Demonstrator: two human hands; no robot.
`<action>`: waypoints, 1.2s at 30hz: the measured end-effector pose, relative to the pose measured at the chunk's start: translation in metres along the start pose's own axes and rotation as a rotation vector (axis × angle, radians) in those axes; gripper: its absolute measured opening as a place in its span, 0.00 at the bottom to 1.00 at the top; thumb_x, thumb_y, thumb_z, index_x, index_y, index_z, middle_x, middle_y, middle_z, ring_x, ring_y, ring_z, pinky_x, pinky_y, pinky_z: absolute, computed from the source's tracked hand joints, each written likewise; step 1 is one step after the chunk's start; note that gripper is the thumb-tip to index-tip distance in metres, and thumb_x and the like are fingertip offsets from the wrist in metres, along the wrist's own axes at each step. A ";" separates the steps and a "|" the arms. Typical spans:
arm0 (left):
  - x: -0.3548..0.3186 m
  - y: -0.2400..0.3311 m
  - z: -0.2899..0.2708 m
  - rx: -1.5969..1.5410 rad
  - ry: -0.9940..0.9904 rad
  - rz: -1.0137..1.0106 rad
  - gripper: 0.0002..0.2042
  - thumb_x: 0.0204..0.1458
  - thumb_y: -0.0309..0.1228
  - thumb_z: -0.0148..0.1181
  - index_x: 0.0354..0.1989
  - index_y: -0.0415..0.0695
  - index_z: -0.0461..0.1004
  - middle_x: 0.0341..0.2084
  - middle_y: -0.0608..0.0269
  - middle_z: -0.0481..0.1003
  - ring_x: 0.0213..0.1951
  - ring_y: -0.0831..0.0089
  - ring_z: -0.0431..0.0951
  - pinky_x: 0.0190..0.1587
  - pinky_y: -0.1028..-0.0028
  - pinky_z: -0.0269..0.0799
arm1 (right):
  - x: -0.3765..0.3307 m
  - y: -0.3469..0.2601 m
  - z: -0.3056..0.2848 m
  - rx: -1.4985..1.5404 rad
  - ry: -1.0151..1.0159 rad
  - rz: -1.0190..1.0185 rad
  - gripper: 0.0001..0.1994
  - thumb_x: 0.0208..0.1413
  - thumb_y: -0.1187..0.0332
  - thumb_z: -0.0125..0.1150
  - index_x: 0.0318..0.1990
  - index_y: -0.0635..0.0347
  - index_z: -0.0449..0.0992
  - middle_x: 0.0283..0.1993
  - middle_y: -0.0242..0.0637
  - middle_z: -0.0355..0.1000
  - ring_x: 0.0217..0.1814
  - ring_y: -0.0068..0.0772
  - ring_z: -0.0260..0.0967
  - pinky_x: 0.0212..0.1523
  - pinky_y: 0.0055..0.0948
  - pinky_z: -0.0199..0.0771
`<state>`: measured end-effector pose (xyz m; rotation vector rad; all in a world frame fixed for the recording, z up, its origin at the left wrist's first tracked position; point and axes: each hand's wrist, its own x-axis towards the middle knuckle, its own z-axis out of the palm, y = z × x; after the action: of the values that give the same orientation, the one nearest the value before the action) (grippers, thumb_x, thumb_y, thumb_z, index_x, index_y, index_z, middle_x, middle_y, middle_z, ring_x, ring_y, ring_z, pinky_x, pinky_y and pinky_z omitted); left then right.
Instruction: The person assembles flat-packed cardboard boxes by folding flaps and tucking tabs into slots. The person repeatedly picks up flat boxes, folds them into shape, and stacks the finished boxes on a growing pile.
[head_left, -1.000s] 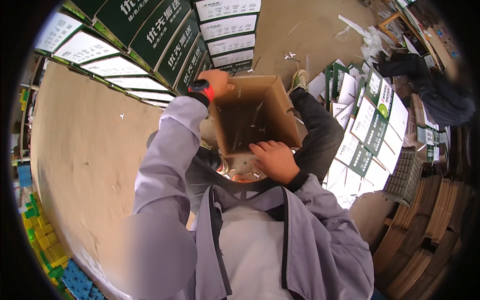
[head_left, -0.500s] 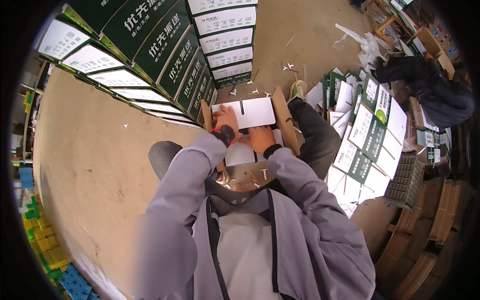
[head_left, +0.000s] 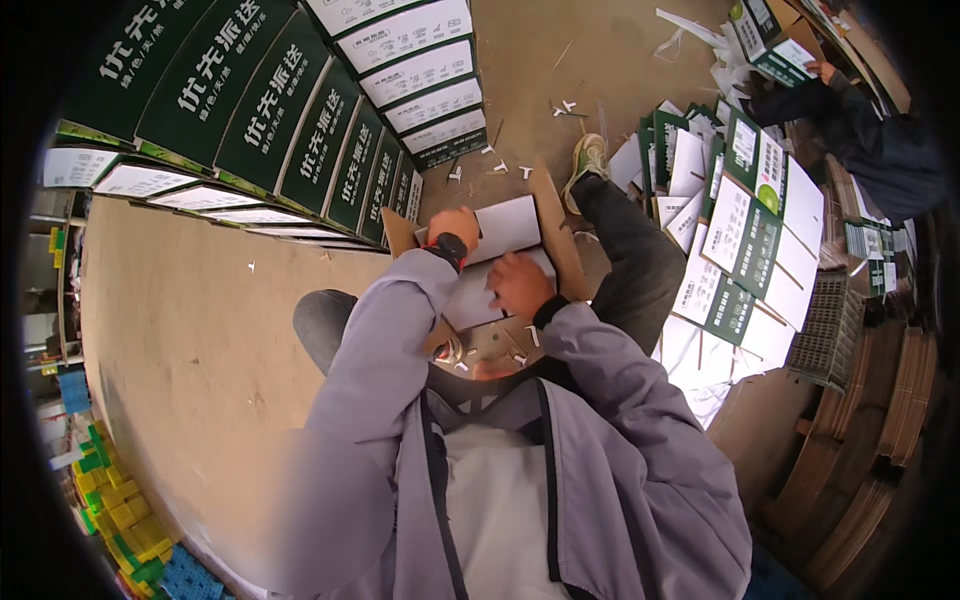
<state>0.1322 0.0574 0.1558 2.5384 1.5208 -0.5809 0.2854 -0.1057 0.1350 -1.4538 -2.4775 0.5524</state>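
left hand (head_left: pixel 455 228): fingers curl over the far edge of the white-topped carton (head_left: pixel 500 240), tips hidden. right hand (head_left: pixel 520 285): palm pressed down, fingertips not resolvable. carton's near part covered by both grey sleeves (head_left: pixel 400 320). lower left of frame blurred. co-worker (head_left: pixel 870 130) at upper right cut by the dark rim.

The carton (head_left: pixel 500 260) is matt brown cardboard with smooth white printed faces. The stacked boxes (head_left: pixel 300 130) look faintly glossy, perhaps coated. The floor (head_left: pixel 180 330) is rough, dusty concrete.
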 end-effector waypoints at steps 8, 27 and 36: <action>-0.025 0.004 0.094 0.329 -0.424 0.617 0.18 0.62 0.42 0.62 0.48 0.39 0.86 0.42 0.45 0.87 0.47 0.50 0.88 0.52 0.53 0.83 | 0.019 0.024 0.022 -0.164 0.207 0.283 0.46 0.56 0.50 0.75 0.79 0.55 0.62 0.85 0.46 0.55 0.88 0.51 0.45 0.85 0.60 0.39; -0.239 -0.096 0.065 -0.642 0.516 -0.051 0.33 0.60 0.28 0.65 0.73 0.31 0.65 0.67 0.37 0.73 0.66 0.41 0.74 0.69 0.55 0.71 | -0.050 -0.075 -0.129 -0.047 0.800 0.003 0.29 0.53 0.68 0.72 0.65 0.61 0.75 0.70 0.47 0.71 0.74 0.50 0.67 0.72 0.51 0.66; -0.173 0.001 0.068 -0.758 0.596 -0.036 0.51 0.51 0.24 0.65 0.85 0.46 0.45 0.69 0.34 0.70 0.54 0.35 0.80 0.51 0.48 0.81 | -0.087 0.025 -0.032 0.358 0.368 0.631 0.43 0.64 0.63 0.69 0.83 0.54 0.53 0.69 0.51 0.75 0.68 0.59 0.74 0.63 0.49 0.77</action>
<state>0.0426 -0.1058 0.1601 2.1299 1.5214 0.7004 0.3590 -0.1637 0.1537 -1.9511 -1.5282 0.7080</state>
